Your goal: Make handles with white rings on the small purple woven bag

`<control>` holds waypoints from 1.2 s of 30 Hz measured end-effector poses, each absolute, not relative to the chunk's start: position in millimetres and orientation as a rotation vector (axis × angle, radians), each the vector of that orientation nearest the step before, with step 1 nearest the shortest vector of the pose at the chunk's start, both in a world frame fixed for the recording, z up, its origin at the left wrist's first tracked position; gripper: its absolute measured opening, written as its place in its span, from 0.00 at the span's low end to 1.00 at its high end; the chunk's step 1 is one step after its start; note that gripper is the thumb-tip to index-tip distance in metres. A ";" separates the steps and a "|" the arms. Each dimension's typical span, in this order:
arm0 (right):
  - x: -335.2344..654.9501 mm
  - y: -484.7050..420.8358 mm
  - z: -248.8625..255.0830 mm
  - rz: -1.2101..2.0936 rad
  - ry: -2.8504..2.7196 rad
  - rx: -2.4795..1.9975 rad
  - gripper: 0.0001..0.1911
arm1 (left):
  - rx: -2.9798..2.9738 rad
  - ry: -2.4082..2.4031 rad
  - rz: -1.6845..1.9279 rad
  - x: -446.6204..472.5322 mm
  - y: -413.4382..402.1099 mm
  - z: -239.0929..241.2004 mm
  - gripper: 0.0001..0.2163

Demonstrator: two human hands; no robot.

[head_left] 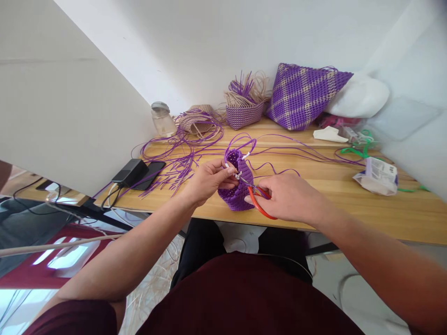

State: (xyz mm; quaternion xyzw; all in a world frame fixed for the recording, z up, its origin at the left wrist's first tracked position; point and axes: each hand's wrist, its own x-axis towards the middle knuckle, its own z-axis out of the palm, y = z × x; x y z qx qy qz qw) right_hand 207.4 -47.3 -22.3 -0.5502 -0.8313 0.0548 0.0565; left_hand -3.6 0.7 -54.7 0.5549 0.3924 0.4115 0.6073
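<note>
Gripping red-handled scissors (258, 204), the right hand (288, 195) holds their blades by white binding (239, 175) pinched in the left hand (209, 179). Near the surface's (335, 195) front edge, the small purple woven basket (237, 203) looks light and springy, probably best steadied by its rim.

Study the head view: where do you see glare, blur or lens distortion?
In the head view, glare whitens parts of the red surface at lower left; the right forearm is blurred near the frame's edge; the table bows slightly along its front edge.
</note>
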 end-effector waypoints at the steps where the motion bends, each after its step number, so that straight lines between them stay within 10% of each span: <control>1: 207.7 -46.2 -18.6 0.214 -2.538 -1.688 0.26 | 1.295 0.890 0.943 -4.3 1.4 -55.6 0.13; 36: 225.7 -0.1 1.8 1.260 -2.635 -1.584 0.28 | 1.540 0.730 0.796 -10.2 7.3 -54.7 0.11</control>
